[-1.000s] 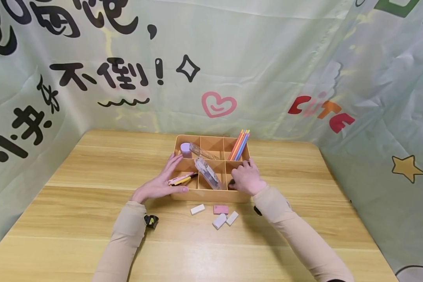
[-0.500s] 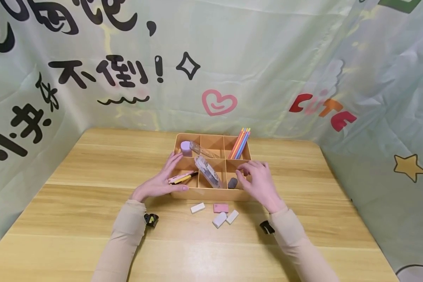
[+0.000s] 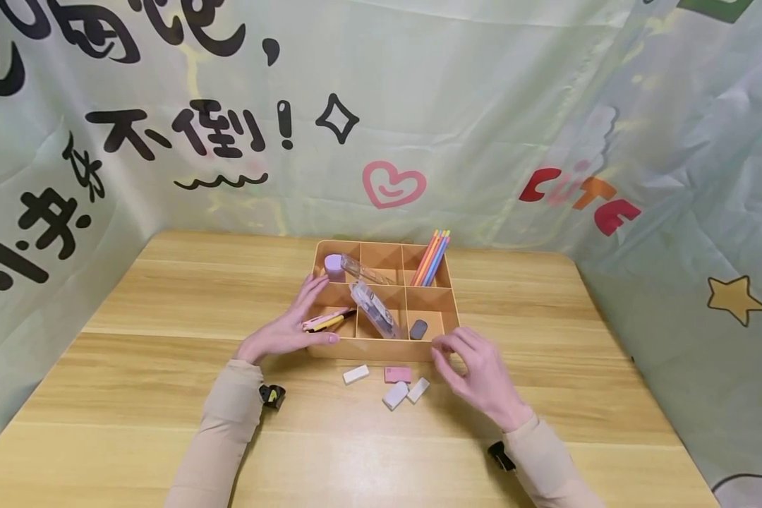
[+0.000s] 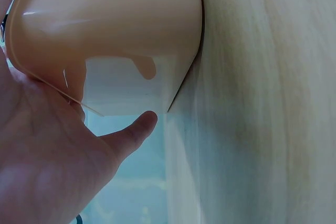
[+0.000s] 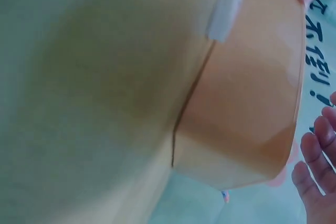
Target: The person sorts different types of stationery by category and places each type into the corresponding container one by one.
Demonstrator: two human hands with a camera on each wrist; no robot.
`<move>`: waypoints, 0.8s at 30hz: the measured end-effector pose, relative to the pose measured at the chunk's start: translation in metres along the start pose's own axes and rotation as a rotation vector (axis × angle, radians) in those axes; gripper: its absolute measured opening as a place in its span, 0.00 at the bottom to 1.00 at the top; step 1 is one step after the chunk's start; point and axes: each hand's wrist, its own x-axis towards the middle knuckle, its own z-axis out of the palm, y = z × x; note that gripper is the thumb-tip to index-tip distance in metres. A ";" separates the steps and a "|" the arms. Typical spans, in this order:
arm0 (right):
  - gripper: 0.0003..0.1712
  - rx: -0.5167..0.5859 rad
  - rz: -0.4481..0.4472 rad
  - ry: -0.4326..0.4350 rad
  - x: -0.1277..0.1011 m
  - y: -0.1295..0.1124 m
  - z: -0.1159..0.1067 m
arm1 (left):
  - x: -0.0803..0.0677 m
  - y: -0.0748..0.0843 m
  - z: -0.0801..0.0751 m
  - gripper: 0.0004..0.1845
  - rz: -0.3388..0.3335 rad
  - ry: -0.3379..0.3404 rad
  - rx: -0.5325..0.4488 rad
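An orange organizer box (image 3: pixel 381 348) with several compartments stands on the table. My left hand (image 3: pixel 288 326) rests against its left side, fingers spread and thumb along the front wall. Past the front right corner is my right hand (image 3: pixel 482 374), with fingers loosely bent and nothing held. A dark grey eraser (image 3: pixel 418 329) lies in the front right compartment. In front of the box lie a pink eraser (image 3: pixel 397 375), a white eraser (image 3: pixel 355 375), a white eraser with a rounded end (image 3: pixel 396 396) and a small white eraser (image 3: pixel 418 390).
Pens (image 3: pixel 330 321) lie in the front left compartment, and a clear plastic case (image 3: pixel 375 310) leans in the front middle one. Colored pencils (image 3: pixel 432 259) stand at the back right. A purple-capped item (image 3: pixel 334 266) is at the back left. A printed cloth (image 3: pixel 482 141) hangs behind the table (image 3: pixel 133 395).
My right hand has come out of the front right compartment and moved toward me and down, leaving the grey eraser there. My left hand has stayed on the box.
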 end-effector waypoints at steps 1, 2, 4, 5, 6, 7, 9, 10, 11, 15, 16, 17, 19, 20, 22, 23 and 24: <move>0.07 -0.010 -0.014 -0.016 -0.003 -0.002 0.000 | 0.000 0.000 0.000 0.60 0.002 -0.001 -0.003; 0.07 -0.017 -0.028 -0.030 -0.006 -0.004 0.001 | 0.000 0.000 0.000 0.60 0.002 0.000 -0.004; 0.07 -0.040 -0.048 -0.058 -0.011 -0.007 0.002 | -0.001 0.000 0.000 0.61 -0.001 -0.001 -0.008; 0.08 -0.055 -0.060 -0.073 -0.013 -0.008 0.003 | -0.001 0.000 0.000 0.61 -0.004 0.000 -0.011; 0.08 -0.072 -0.070 -0.090 -0.015 -0.009 0.004 | -0.001 0.001 0.000 0.61 -0.008 0.000 -0.012; 0.08 -0.084 -0.074 -0.109 -0.016 -0.010 0.004 | -0.001 0.001 0.000 0.61 -0.012 -0.001 -0.015; 0.09 -0.103 -0.064 -0.153 -0.019 -0.011 0.005 | -0.001 0.001 0.000 0.62 -0.019 -0.001 -0.010; 0.09 -0.115 -0.052 -0.180 -0.020 -0.013 0.005 | -0.001 0.001 0.000 0.61 -0.018 -0.001 -0.009; 0.10 -0.127 -0.036 -0.210 -0.020 -0.014 0.005 | -0.001 0.001 0.000 0.61 -0.020 -0.002 -0.008; 0.11 -0.165 0.059 -0.334 -0.019 -0.018 0.005 | -0.001 0.000 0.000 0.61 -0.017 -0.001 -0.005; 0.12 -0.175 0.077 -0.358 -0.019 -0.019 0.005 | -0.001 0.000 0.000 0.61 -0.017 -0.002 -0.006; 0.13 -0.183 0.093 -0.378 -0.018 -0.019 0.006 | -0.001 -0.001 0.000 0.61 -0.018 -0.002 -0.006; 0.14 -0.191 0.117 -0.403 -0.018 -0.020 0.007 | -0.001 -0.001 0.000 0.61 -0.016 -0.003 -0.007; 0.14 -0.193 0.122 -0.410 -0.018 -0.021 0.008 | -0.001 -0.001 -0.001 0.61 -0.013 -0.003 -0.006; 0.15 -0.192 0.136 -0.421 -0.018 -0.023 0.009 | 0.000 0.000 -0.001 0.61 -0.009 -0.002 -0.005; 0.15 -0.189 0.142 -0.427 -0.017 -0.023 0.010 | 0.000 0.000 -0.001 0.61 -0.007 -0.001 -0.004; 0.15 -0.187 0.147 -0.435 -0.017 -0.024 0.011 | 0.000 0.000 -0.001 0.61 -0.006 0.000 -0.003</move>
